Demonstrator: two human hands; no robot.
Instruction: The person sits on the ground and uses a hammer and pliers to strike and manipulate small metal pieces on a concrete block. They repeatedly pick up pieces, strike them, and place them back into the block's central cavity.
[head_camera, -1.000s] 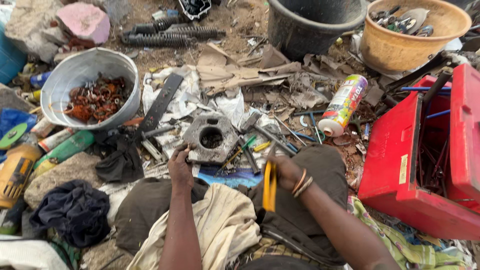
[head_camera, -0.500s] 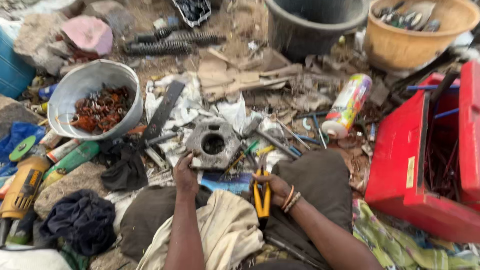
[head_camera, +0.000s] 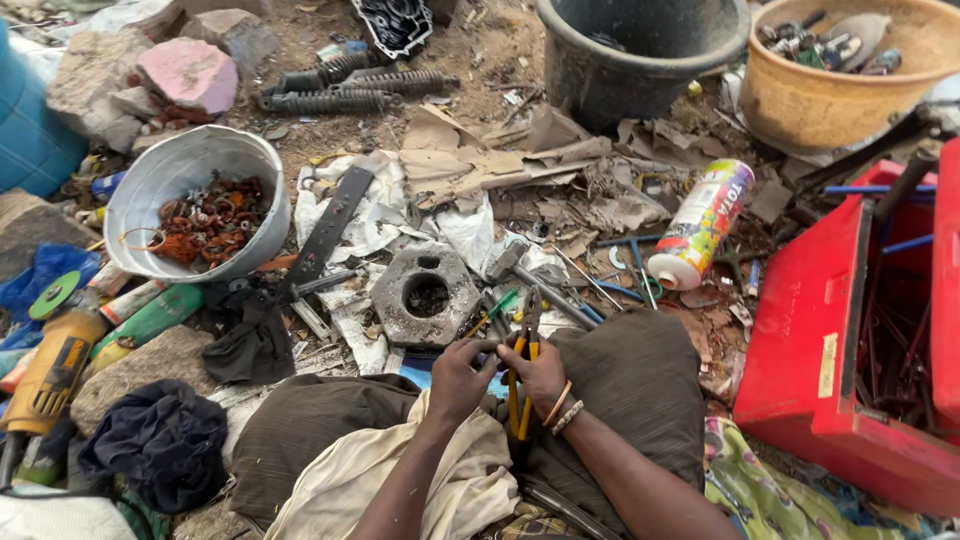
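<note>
I sit on the ground with my knees apart. My right hand (head_camera: 545, 378) grips yellow-handled pliers (head_camera: 522, 380), handles down and jaws pointing up towards the ground clutter. My left hand (head_camera: 458, 375) is closed right beside it, fingertips meeting the right hand near the pliers' top; whether it pinches something small is hidden. Just beyond both hands lies a grey hexagonal metal block (head_camera: 426, 297) with a round hole in its middle.
A white bowl of rusty parts (head_camera: 196, 213) stands at left, an open red toolbox (head_camera: 860, 340) at right, a spray can (head_camera: 700, 222) between. A black bucket (head_camera: 640, 55), tan basin (head_camera: 845, 75), coil springs (head_camera: 345, 90), yellow grinder (head_camera: 50, 365) and rags lie around.
My left hand has left the metal block and come back to meet my right hand. The pliers have shifted left to between my knees.
</note>
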